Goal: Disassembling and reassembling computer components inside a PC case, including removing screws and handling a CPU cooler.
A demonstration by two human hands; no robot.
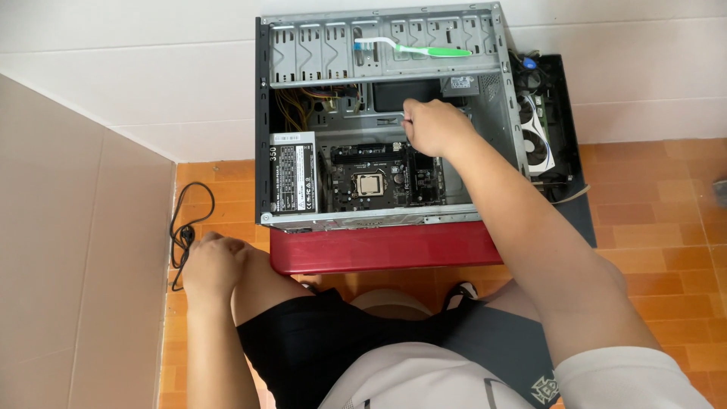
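Note:
An open grey computer case [492, 91] lies on its side on a red stand [379, 248]. Inside are a motherboard [344, 178] with a bare processor [370, 184] and a black power supply [294, 176]. My right hand [433, 127] reaches into the case above the motherboard, its fingers closed on a thin grey object whose tip points left. My left hand [213, 261] rests curled on my left knee and holds nothing. A green and white toothbrush [416, 50] lies across the drive bays at the top.
A graphics card with white fans [536, 138] lies on a black side panel [569, 121] right of the case. A black cable [184, 227] loops on the orange tiled floor beside my left hand. A beige panel [76, 250] stands at the left.

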